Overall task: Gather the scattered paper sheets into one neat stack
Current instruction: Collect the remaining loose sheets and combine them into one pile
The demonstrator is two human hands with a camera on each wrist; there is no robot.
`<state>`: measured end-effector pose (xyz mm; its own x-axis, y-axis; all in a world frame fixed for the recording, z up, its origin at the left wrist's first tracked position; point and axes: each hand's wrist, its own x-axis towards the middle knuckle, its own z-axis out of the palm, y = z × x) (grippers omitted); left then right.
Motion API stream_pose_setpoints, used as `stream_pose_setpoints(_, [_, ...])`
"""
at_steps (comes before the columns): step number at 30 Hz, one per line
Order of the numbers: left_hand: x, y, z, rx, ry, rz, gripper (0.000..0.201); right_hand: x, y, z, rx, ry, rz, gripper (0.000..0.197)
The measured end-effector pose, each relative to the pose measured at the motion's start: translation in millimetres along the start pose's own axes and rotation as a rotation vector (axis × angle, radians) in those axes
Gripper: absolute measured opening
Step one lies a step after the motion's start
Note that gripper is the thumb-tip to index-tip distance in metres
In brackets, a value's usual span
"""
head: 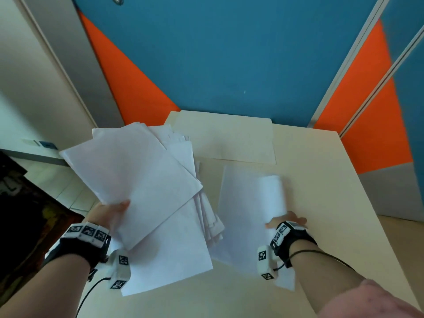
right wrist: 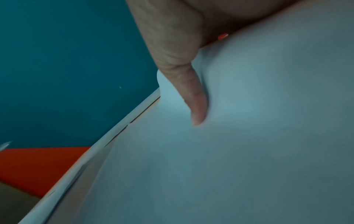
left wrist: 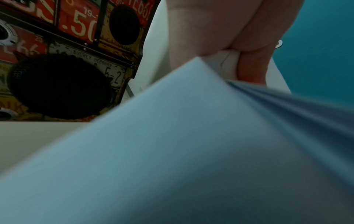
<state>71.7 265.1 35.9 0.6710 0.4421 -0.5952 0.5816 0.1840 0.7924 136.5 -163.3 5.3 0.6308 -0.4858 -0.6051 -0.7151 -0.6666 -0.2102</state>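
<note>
Under fanned sheets (head: 137, 180) the gripping left hand (head: 110, 214) hides; right hand (head: 286, 222) pinches curled sheet (head: 252, 203)

Left hand (left wrist: 220, 30): pinches the paper sheets at the top edge.
Paper sheets (left wrist: 172, 151): fanned bundle, fills the lower frame.
Cabinet (left wrist: 67, 60): licence-plate décor, behind, left.
Wall (left wrist: 321, 45): teal, right.

Readable text appears only in the left wrist view, on a cabinet front (left wrist: 80, 50) covered with vintage licence-plate prints. A white plate (left wrist: 107, 68) reads "AUDREY HEPBURN" above "5-2". A red plate (left wrist: 80, 22) shows ".50" and a small "19-" — the rest is cut off. Other plates carry fragments too partial to read. The paper sheets (head: 146, 191) show no print.
</note>
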Motion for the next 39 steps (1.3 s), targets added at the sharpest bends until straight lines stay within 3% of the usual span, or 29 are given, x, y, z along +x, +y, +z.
stream_pose_setpoints(2, [1,-4,-9,-0.005,0.019,-0.010,0.035,-3,-6,1,0.036,0.049,-0.041,0.055])
stream_pose_setpoints(7, [6,-9,-29,0.107,0.119,-0.001,0.051,0,-10,0,0.379,0.049,-0.077,0.039])
stream_pose_setpoints(10, [12,-10,-36,0.169,0.148,0.000,0.063,-4,-17,-15,0.531,0.050,-0.247,0.037])
stream_pose_setpoints(14, [8,-3,-31,0.233,0.143,-0.014,0.061,-19,-31,-55,0.922,-0.124,-0.446,0.038])
stream_pose_setpoints(17, [9,-1,-26,0.215,0.136,-0.011,0.065,-30,-39,-76,1.118,-0.290,-0.510,0.025])
stream_pose_setpoints(20, [6,3,-12,0.163,0.116,-0.004,0.051,-42,-51,-76,1.155,-0.461,-0.590,0.050])
stream_pose_setpoints(23, [-2,7,12,0.074,0.031,0.012,0.044,-53,-67,-60,1.092,-0.555,-0.593,0.091])
stream_pose_setpoints(25, [-3,8,27,0.034,-0.014,0.029,0.043,-60,-76,-46,1.062,-0.573,-0.592,0.099])
stream_pose_setpoints(28, [-12,11,50,0.028,-0.100,0.060,0.042,-71,-84,-29,1.027,-0.541,-0.551,0.092])
stream_pose_setpoints(31, [-20,12,68,0.037,-0.181,0.086,0.044,-77,-86,-22,0.996,-0.472,-0.493,0.052])
stream_pose_setpoints(32, [-23,12,73,0.039,-0.215,0.093,0.044,-76,-83,-21,0.999,-0.464,-0.481,0.048])
stream_pose_setpoints(34, [-28,14,83,0.077,-0.265,0.121,0.048,-73,-78,-20,0.998,-0.471,-0.463,0.066])
stream_pose_setpoints(35, [-30,14,87,0.084,-0.282,0.129,0.059,-69,-74,-20,0.987,-0.490,-0.462,0.076])
stream_pose_setpoints(39, [-27,16,104,0.009,-0.351,-0.014,0.112,-68,-60,-28,0.944,-0.579,-0.429,0.054])
